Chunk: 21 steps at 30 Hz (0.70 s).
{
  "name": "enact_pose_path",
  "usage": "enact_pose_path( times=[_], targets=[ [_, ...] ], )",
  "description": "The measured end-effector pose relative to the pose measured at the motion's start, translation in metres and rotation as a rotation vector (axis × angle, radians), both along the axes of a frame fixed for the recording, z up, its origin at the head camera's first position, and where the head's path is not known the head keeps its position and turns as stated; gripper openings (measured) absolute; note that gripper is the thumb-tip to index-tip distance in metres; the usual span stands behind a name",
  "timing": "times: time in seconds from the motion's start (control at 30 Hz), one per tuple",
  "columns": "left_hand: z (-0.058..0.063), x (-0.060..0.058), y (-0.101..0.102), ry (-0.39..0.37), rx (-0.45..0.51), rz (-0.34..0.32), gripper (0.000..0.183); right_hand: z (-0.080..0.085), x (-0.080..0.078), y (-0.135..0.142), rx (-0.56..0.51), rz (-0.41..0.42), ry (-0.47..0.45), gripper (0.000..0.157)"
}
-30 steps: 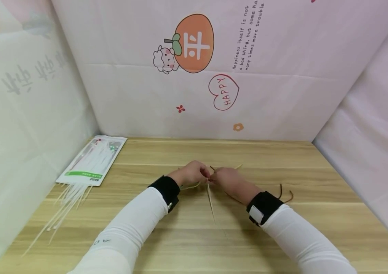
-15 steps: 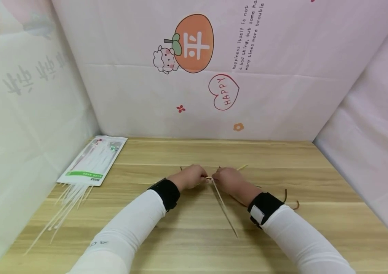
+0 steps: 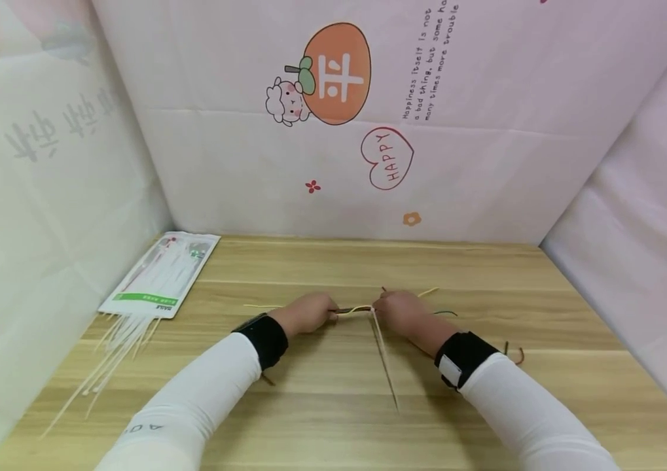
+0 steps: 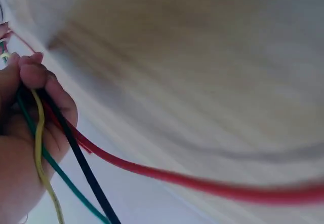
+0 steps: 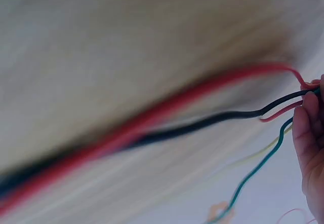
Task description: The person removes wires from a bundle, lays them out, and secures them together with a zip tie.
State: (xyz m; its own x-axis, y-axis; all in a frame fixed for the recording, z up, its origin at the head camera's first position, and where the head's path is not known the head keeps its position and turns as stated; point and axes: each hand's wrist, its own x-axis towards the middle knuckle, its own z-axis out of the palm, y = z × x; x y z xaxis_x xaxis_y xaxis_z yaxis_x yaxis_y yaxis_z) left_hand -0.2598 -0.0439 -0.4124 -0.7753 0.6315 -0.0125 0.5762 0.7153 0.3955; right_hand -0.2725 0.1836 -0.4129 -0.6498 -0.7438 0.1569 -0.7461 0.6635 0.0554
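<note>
Over the middle of the table, my left hand [image 3: 309, 312] grips one end of a bundle of thin wires [image 3: 357, 310]. Farther right along the same bundle, my right hand [image 3: 402, 314] pinches it. A white cable tie [image 3: 385, 360] sits on the wires at the right fingertips, its long tail pointing down toward me. In the left wrist view, a red wire [image 4: 177, 177], a black wire [image 4: 76, 148], a green wire [image 4: 66, 178] and a yellow wire [image 4: 39, 133] trail from the curled left fingers. Loose wire ends also fan out past the right hand, whose fingers [image 5: 306, 133] show only partly.
At the left side of the wooden table [image 3: 321, 418] lies a white plastic packet [image 3: 159, 275] with a green stripe. Several white cable ties [image 3: 115, 360] stick out of its near end. Printed white cloth [image 3: 239, 176] walls in the back and both sides.
My left hand has moved left, away from the right one, baring a stretch of wires between them. The right hand has shifted slightly right. The cable tie's tail has swung, then back a little.
</note>
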Motion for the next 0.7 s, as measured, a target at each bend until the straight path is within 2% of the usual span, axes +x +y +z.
enact_pose_path(
  times=[0.1,0.27,0.33,0.43,0.5,0.6,0.7],
  targets=[
    [0.0,0.002,-0.014,0.026,0.003,-0.021,0.018,0.002,0.0,0.002,-0.018,0.039,0.011,0.009],
    [-0.001,0.004,-0.042,0.027,-0.045,0.046,0.02,0.0,0.001,0.006,0.017,0.007,-0.033,0.012],
    [-0.001,0.005,-0.052,0.027,-0.054,0.046,0.021,-0.001,0.002,0.008,0.015,0.004,-0.057,0.012],
    [0.0,0.006,-0.068,0.025,-0.026,0.007,0.022,-0.002,0.003,0.012,0.027,-0.005,-0.074,0.013],
    [0.001,0.007,-0.08,0.023,-0.006,0.007,0.023,-0.002,0.004,0.016,0.03,-0.03,-0.077,0.012],
    [0.001,0.009,-0.104,0.023,0.031,0.057,0.022,-0.002,0.004,0.02,0.028,-0.042,-0.076,0.014],
    [0.0,0.012,-0.126,0.031,0.065,0.069,0.02,-0.002,0.006,0.021,0.013,-0.016,-0.08,0.016]
  ],
)
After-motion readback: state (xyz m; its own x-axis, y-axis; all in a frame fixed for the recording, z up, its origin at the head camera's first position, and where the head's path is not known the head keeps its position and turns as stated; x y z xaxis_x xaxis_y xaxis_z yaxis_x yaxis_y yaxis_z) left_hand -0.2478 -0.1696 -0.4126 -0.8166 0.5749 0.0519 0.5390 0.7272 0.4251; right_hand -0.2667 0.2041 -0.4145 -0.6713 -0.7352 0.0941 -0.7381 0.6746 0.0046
